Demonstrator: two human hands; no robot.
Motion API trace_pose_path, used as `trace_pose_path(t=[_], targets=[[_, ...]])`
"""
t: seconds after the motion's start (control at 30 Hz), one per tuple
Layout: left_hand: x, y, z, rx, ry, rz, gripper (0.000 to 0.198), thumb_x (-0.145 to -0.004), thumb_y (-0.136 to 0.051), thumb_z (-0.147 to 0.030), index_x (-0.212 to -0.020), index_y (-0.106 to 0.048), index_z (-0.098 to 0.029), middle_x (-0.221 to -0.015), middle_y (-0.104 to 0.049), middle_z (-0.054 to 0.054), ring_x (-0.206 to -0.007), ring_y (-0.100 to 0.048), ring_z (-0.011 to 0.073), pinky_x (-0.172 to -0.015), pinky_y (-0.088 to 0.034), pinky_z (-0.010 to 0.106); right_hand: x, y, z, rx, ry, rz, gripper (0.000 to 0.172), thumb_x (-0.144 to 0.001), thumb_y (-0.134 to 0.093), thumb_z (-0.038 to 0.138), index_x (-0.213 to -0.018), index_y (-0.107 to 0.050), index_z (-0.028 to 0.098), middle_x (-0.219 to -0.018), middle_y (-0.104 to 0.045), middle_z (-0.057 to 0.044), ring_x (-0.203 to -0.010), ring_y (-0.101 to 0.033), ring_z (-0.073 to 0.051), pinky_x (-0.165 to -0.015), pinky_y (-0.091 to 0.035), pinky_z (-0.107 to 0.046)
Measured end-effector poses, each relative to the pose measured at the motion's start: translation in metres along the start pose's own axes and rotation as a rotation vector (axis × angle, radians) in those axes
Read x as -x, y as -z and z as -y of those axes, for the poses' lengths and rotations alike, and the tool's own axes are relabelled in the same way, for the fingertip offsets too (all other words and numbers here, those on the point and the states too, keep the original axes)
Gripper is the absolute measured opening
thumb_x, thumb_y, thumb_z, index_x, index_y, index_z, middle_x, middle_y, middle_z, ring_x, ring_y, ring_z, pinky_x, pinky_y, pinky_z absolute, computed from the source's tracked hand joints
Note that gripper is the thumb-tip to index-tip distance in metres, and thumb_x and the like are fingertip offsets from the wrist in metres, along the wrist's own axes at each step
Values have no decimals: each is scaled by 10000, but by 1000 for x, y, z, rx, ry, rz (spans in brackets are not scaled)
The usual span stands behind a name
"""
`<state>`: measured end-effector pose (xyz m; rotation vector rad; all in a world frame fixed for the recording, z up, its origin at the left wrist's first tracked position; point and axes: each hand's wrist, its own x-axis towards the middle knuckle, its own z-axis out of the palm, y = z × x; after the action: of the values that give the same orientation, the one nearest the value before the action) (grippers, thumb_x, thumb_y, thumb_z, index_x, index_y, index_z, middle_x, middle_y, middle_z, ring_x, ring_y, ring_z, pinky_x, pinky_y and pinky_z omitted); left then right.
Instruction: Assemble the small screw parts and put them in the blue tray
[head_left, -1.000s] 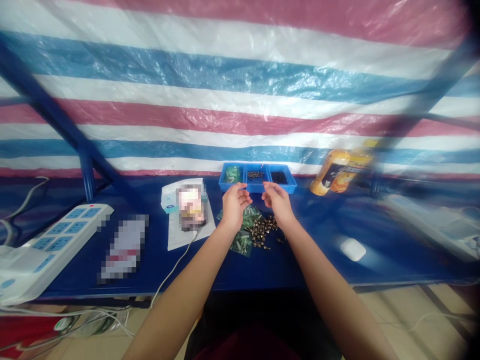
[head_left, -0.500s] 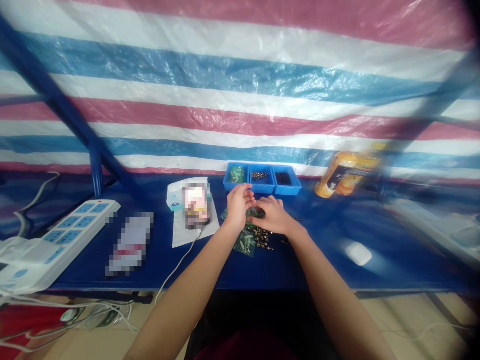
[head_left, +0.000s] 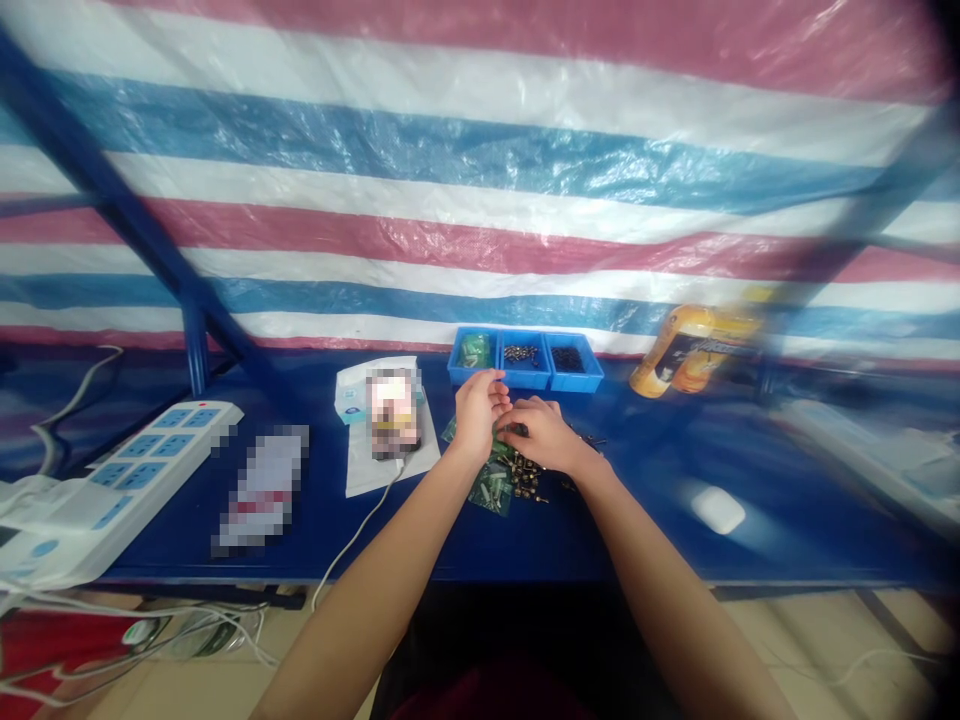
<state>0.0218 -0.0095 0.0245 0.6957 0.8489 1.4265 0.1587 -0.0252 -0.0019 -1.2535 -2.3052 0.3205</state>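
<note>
Bench top, blue (head_left: 660,540), hands meeting: grip?

Right hand (head_left: 544,438) narrow at the fingertips, anything held too small to tell; left hand (head_left: 477,412) cupped, half open, just beside it.

Parts?

Brass fittings (head_left: 527,478) at right hand's 7 o'clock, green packet (head_left: 492,490) at left hand's 6 o'clock

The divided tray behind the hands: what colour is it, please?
The divided tray is bright blue; the head view shows it best.

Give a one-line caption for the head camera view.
Left hand and right hand over loose brass-coloured fasteners and green packets on a blue bench, below a three-compartment blue parts tray.
</note>
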Motion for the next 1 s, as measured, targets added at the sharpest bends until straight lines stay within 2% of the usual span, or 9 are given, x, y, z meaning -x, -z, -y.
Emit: trace_pose_path(t=[0.23, 0.4, 0.47, 0.57, 0.63, 0.83, 1.0], targets=[[1, -1, -2, -7, -9, 7, 246, -730, -690, -349, -853, -688, -137, -656, -584, 2, -567, -542, 94, -574, -450, 223, 0, 0, 3, -19, -1, -9, 113, -874, -650, 230, -869, -748, 287, -870, -690, -8, -890, -547, -204, -806, -309, -354], [0, -1, -2, 2, -30, -14, 263, -722, -697, -365, -857, -671, -140, -678, -583, -3, -548, -554, 90, -507, -422, 204, -3, 23, -3, -71, -30, -109, 120, -905, -620, 263, -916, -739, 256, -897, -705, -29, -860, -592, -199, -827, -387, -363], [0, 0, -2, -8, -53, -32, 262, -749, -684, -397, -828, -652, -149, -565, -488, -46, -424, -445, 64, -412, -311, 189, -2, 38, -12, -83, -49, -146, 150, -923, -593, 293, -908, -731, 236, -886, -705, -38, -821, -607, -194, -786, -428, -346], [1, 0, -2, -14, -59, -25, 319, -805, -642, -471, -731, -601, -164, -448, -216, -110, -331, -172, 38, -363, -116, 207, 10, 57, -29, -59, -74, -141, 185, -935, -575, 343, -897, -717, 231, -887, -708, -34, -758, -619, -182, -728, -462, -326], [1, 0, -3, 2, -50, 21, 360, -819, -621, -500, -681, -557, -174, -461, -144, -115, -349, -111, 39, -375, -82, 216, 24, 63, -39, 15, -138, -191, 222, -950, -550, 384, -923, -712, 235, -887, -707, -36, -752, -623, -188, -734, -473, -335], [0, 2, -2, -29, -127, 100, 287, -784, -625, -409, -659, -528, -169, -543, -180, -88, -430, -150, 47, -421, -106, 219, 71, 61, -52, 190, -225, -112, 304, -946, -540, 499, -1011, -715, 259, -978, -705, -61, -944, -652, -250, -810, -501, -373], [0, -1, 1, -114, -138, 176, 204, -795, -624, -342, -725, -595, -153, -591, -289, -60, -481, -240, 54, -459, -172, 212, 87, 53, -61, 194, -246, -108, 345, -968, -496, 508, -1079, -710, 261, -1037, -685, -71, -987, -650, -253, -875, -508, -403]])
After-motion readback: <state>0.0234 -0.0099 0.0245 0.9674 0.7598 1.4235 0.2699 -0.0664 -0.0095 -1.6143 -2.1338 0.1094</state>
